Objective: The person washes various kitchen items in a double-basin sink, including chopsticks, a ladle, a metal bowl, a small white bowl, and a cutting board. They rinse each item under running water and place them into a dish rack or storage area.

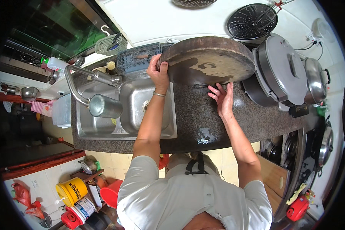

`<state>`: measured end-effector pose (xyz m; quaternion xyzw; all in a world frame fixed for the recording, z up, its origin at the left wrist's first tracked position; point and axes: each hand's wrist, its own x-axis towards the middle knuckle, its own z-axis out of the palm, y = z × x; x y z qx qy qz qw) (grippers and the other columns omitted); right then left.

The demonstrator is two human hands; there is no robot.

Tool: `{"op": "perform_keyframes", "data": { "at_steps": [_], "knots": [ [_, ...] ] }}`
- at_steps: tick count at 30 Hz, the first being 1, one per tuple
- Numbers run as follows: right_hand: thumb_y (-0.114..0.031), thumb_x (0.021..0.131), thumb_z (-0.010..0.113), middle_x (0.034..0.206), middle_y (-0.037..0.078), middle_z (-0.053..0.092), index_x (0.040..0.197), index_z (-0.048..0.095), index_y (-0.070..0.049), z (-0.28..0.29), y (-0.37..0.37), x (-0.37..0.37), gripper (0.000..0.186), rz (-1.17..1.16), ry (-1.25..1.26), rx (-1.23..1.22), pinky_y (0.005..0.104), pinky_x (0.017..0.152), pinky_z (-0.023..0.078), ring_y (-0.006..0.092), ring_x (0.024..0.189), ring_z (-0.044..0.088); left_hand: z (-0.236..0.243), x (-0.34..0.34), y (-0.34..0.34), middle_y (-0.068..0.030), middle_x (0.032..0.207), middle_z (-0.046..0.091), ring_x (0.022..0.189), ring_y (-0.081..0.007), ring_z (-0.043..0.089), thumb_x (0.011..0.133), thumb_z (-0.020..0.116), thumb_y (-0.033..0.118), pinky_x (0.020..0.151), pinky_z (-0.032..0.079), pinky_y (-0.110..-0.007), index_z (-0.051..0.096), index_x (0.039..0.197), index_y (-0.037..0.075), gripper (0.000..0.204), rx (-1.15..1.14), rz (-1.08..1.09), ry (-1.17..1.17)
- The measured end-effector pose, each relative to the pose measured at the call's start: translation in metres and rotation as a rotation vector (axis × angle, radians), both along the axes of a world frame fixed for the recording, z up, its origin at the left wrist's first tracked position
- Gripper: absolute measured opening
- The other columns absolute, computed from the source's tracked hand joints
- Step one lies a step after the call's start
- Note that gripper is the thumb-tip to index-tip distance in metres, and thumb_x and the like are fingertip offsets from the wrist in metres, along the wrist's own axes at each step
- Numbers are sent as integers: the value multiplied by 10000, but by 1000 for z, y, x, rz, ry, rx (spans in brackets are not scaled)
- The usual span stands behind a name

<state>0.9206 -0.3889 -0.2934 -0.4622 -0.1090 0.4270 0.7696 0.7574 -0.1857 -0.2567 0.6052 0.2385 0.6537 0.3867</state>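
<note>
A thick, round wooden chopping board [211, 63] stands tilted on its edge over the dark stone counter, with wet and dry patches across its face. My left hand [158, 73] grips the board's left rim, thumb on the face and a bangle on the wrist. Below the lower edge, my right hand [223, 100] has its fingers spread, the tips at the wood. Whether the board's bottom edge rests on the counter, I cannot tell. Water shines on the speckled counter [195, 119] in front of it.
To the left lies a double steel sink [136, 111] with a curved faucet [80, 73]. A blue-grey basket [138, 57] stands behind it. On the right are a grey-lidded cooker [283, 69] and a steel pot [315, 80]. A black perforated strainer [252, 21] hangs on the wall.
</note>
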Motion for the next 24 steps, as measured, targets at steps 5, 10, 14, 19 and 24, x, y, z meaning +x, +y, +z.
{"op": "perform_keyframes", "data": {
  "at_steps": [5,10,14,19,24],
  "knots": [
    [-437,960,391,1412,332,226,1453,-116,-160,0,3,4,759,10,-15,-8,401,734,547,351,974,627,3,7,-1,-44,839,567,774,-123,519,807,679,420,716,432,-261,599,912,-40,479,-29,16,-83],
    [-433,952,414,1391,318,262,1457,-57,-166,-3,3,10,740,17,-25,-43,404,720,548,359,957,632,3,6,-4,-30,795,547,751,-112,515,812,679,389,675,425,-250,597,906,-12,420,-76,-8,-35],
    [-429,944,432,1387,293,285,1453,-20,-187,-5,6,9,722,37,10,-54,433,746,538,392,964,623,-4,1,-6,-46,795,564,755,-132,535,791,697,288,670,442,-262,591,924,11,325,-106,19,-7],
    [-368,966,397,1374,249,362,1450,14,-156,-18,-15,6,653,87,98,-80,429,795,539,402,1047,586,12,-3,-14,-63,1009,581,903,-151,558,814,658,200,825,458,-299,565,1120,7,374,-59,-46,64],
    [-319,985,385,1259,227,509,1421,196,-76,-25,-44,-25,534,271,63,-115,358,740,553,312,969,629,-4,-48,-50,-125,1103,572,1025,-208,553,831,648,141,885,436,-319,515,1215,10,427,-15,259,139]
  ]
}}
